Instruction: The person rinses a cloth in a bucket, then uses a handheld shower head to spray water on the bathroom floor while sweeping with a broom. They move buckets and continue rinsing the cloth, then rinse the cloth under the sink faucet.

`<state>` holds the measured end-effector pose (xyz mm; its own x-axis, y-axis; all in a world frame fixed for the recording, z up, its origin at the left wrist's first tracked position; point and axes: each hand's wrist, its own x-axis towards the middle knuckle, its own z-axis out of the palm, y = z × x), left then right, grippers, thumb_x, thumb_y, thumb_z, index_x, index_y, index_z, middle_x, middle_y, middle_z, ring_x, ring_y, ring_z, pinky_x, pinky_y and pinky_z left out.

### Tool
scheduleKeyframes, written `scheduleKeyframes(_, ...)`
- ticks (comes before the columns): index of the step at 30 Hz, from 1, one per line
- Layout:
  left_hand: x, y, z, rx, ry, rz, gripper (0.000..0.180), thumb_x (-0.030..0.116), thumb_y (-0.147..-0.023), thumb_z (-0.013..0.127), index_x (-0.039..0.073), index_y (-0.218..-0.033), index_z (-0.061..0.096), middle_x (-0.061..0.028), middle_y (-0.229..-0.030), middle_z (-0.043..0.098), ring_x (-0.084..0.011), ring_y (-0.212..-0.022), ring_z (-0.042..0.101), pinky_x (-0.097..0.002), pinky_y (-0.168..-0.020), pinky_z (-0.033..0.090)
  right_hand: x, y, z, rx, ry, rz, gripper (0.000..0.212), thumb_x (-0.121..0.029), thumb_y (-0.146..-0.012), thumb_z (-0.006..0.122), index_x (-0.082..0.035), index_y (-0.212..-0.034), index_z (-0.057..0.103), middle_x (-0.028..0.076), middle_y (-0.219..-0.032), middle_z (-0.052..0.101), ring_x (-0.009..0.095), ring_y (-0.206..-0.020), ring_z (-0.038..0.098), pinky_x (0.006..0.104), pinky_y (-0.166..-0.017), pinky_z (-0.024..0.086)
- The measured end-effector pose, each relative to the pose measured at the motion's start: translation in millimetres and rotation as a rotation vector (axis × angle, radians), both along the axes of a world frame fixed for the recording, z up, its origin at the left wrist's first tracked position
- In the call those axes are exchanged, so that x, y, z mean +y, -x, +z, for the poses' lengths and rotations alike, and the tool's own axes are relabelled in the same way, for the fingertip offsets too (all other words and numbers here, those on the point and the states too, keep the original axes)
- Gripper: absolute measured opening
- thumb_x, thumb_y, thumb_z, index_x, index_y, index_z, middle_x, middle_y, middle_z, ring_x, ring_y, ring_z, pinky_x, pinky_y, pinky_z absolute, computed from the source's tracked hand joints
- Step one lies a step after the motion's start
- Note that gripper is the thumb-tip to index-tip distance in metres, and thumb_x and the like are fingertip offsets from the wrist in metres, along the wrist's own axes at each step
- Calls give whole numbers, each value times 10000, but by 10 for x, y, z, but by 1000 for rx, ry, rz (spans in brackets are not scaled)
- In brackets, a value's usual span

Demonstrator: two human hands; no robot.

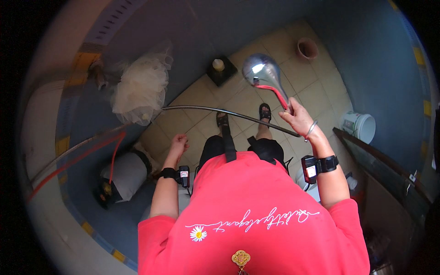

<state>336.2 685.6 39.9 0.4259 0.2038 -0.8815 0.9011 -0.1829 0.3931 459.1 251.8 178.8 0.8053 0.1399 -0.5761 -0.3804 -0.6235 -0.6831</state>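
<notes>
My right hand (300, 120), with a bangle at the wrist, is raised and closed around the handle of a chrome hand shower (262, 69). A red strip runs along the handle, and the large rounded head points up and away. A shiny metal hose (215, 109) stretches from the left wall side across to just below my right hand. My left hand (178, 144) hangs over the floor at the left, fingers curled in, with nothing visible in it. Nearest to it is a bunch of cream tulle (143, 89) by the left wall.
A white bucket (365, 128) lies near a dark panel (380, 160) at the right. A pinkish pot (307, 49) and a dark square (221, 74) with a pale cone-shaped top are farther ahead. A grey cylindrical container (129, 178) and an orange tube (68, 165) are at the left.
</notes>
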Motion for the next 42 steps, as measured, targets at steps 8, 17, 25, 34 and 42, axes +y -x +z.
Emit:
scheduleKeyframes(8,275,-104,-158,52,-71,-147,265,199,-849,517,70,-1078,489,-45,-848,541,-149,-618,518,-271,-517,420,-199,191,-109,12,113,15,270,-207,-751,611,-35,-886,452,183,-743,560,350,-726,557,398,-639,427)
scheduleKeyframes(17,162,-33,-23,-60,-102,-214,240,195,-848,512,31,-1021,536,-57,-839,573,-157,-645,543,-282,-544,437,-87,-132,183,-448,18,-396,273,-186,-770,612,-50,-774,376,51,-606,424,163,-576,434,309,-550,392)
scheduleKeyframes(25,-609,-536,955,-59,314,-409,285,269,-851,550,46,-1028,539,-49,-938,581,-143,-816,558,-267,-702,442,-100,-235,159,-636,132,-565,244,-131,-776,593,-49,-818,367,65,-606,407,201,-545,432,344,-517,393)
scheduleKeyframes(34,-2735,-1699,1981,-785,469,-367,515,248,-842,584,1,-1234,359,-85,-1069,533,-148,-992,486,-292,-878,379,435,-202,-73,-704,115,-431,270,-43,-741,520,-54,-973,381,191,-881,491,370,-831,487,458,-707,386)
scheduleKeyframes(42,-3227,-1960,1461,-890,102,-67,225,199,-837,577,18,-831,443,-37,-713,518,-91,-613,456,-248,-535,386,199,-158,58,-505,87,-98,587,-119,-704,576,-39,-1228,324,221,-1094,458,381,-1023,449,457,-845,367)
